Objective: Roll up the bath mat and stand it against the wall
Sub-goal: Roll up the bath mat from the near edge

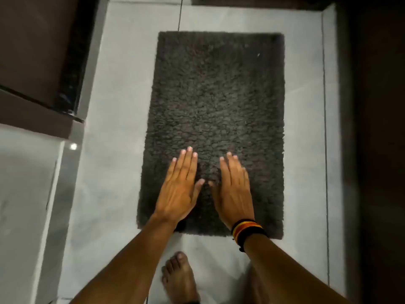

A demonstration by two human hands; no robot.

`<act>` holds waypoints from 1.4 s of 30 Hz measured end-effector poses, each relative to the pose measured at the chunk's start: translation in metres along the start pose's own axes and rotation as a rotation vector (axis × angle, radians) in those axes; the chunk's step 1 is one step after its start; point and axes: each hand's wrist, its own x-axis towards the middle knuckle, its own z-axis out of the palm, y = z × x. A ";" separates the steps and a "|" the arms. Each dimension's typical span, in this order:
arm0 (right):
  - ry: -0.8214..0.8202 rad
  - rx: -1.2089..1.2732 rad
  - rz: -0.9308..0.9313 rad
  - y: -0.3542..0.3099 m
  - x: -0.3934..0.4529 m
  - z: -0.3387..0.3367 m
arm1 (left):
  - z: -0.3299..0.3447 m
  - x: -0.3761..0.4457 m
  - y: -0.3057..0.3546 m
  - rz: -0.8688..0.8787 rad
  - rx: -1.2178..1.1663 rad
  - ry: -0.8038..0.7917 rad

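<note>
From the head camera, the dark bath mat (215,128) lies flat on the grey tile floor (114,106), long axis running straight away from the person, its near short edge just ahead of a bare foot (178,279). Left hand (178,189) and right hand (234,191), the right with a wristband (247,230), are spread flat, fingers apart, gripping nothing, equally near that edge. Floor shows all round the mat; the dark wall (377,128) on the right looks nearest for standing it.

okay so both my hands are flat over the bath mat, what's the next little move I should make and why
Probably draw both hands back and take hold of the near edge. The mat lies fully flat on the floor, nothing rolled yet, and the left hand and right hand are open, palms down, gripping nothing. A roll has to start from an edge.
</note>
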 end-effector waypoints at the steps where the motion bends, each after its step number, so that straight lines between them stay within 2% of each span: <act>1: -0.063 -0.002 0.012 0.007 -0.006 0.016 | 0.017 -0.004 -0.004 -0.001 0.017 -0.051; 5: -0.442 -0.189 -0.048 0.039 -0.045 0.063 | 0.071 -0.033 -0.017 0.027 0.149 -0.362; 8: -0.639 -0.425 -0.216 0.054 -0.064 0.081 | 0.092 -0.053 -0.021 0.117 0.207 -0.408; 10: -0.593 -0.522 -0.332 0.067 -0.065 0.087 | 0.103 -0.061 -0.027 0.188 0.244 -0.353; 13: -0.456 -0.594 -0.560 0.078 -0.063 0.092 | 0.110 -0.069 -0.034 0.225 0.278 -0.364; 16: -0.403 -0.572 -0.557 0.075 -0.063 0.094 | 0.108 -0.074 -0.036 0.256 0.378 -0.447; 19: -0.501 -0.419 -0.361 0.072 -0.052 0.086 | 0.104 -0.065 -0.025 0.203 0.439 -0.477; 23: -0.671 0.010 0.116 0.083 -0.021 0.065 | 0.095 -0.034 -0.024 -0.037 0.087 -0.518; 25: -0.705 0.168 0.267 0.084 -0.009 0.055 | 0.087 -0.008 -0.031 -0.112 -0.018 -0.572; 26: -0.686 0.143 0.237 0.085 -0.005 0.052 | 0.081 0.008 -0.033 -0.145 -0.059 -0.631; 28: -0.508 -0.118 -0.014 0.084 -0.006 0.052 | 0.072 0.031 -0.035 -0.239 -0.141 -0.779; 30: -0.386 -0.321 -0.188 0.081 -0.017 0.055 | 0.068 0.047 -0.038 -0.301 -0.191 -0.875; 33: -0.422 -0.439 -0.252 0.077 -0.027 0.062 | 0.069 0.058 -0.046 -0.347 -0.210 -0.921; 36: -0.375 -0.469 -0.277 0.080 -0.021 0.067 | 0.070 0.053 -0.044 -0.305 -0.197 -0.850; 40: -0.506 -0.357 -0.160 0.069 0.006 0.059 | 0.073 0.014 -0.044 0.065 0.226 -0.328; 42: -0.591 -0.275 -0.098 0.074 0.023 0.055 | 0.070 0.001 -0.046 0.113 0.270 -0.230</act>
